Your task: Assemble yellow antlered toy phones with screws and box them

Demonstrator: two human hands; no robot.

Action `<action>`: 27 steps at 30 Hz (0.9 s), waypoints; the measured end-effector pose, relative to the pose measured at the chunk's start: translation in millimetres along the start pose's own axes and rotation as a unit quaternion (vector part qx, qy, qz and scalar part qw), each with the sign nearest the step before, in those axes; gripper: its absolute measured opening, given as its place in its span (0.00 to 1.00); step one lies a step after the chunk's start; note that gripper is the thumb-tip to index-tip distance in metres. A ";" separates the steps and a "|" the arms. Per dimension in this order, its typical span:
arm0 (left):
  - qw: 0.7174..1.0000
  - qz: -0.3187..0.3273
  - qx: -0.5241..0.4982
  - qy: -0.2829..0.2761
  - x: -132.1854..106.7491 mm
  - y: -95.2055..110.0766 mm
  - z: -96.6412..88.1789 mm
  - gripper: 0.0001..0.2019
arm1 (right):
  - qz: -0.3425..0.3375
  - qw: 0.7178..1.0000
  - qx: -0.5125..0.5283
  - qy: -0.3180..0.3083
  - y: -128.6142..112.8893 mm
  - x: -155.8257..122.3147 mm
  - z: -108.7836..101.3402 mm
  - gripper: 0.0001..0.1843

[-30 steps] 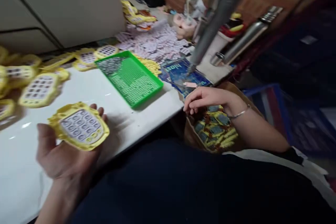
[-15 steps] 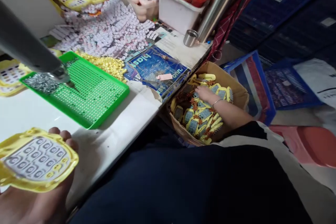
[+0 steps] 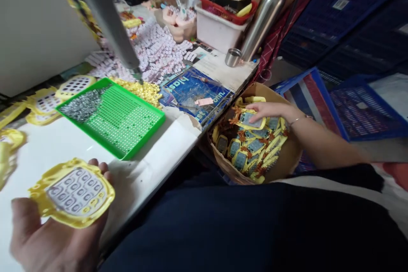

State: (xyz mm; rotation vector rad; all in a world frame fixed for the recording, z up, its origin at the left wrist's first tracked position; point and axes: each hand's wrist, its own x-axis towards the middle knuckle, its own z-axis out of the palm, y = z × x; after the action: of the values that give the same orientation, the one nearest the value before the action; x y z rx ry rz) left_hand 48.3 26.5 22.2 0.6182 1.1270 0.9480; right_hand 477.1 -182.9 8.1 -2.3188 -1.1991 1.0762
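My left hand (image 3: 54, 238) cups a yellow toy shell with a grey keypad (image 3: 74, 192) over the near edge of the white table (image 3: 41, 148). My right hand (image 3: 270, 111) is over the cardboard box (image 3: 287, 165) at my right side, fingers pinched on a yellow piece with a blue screen (image 3: 251, 121) that it holds just above the heap. The box holds several such yellow-and-blue pieces with orange cords.
A green tray (image 3: 121, 123) with small metal screws sits mid-table. A hanging grey screwdriver (image 3: 105, 21) points down behind it. Yellow shells lie at left, white small parts and yellow bits beyond. A steel flask (image 3: 264, 12), white bin, blue crates stand right.
My right hand went from above the box down into it and now lifts one yellow-and-blue piece. The left hand kept hold of the keypad shell. The view swung right, then partly back.
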 end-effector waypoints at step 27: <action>0.942 -0.017 -0.297 -0.157 -19.0 -2.9 -32.6 0.23 | -0.234 0.856 0.388 -0.250 -282.3 19.7 192.3 0.28</action>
State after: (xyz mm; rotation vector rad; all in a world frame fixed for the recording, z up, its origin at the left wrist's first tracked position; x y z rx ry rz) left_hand 16.1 7.2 17.9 0.2390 0.5204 1.0521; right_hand 183.1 -9.6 32.0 -1.0969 -1.1023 1.6212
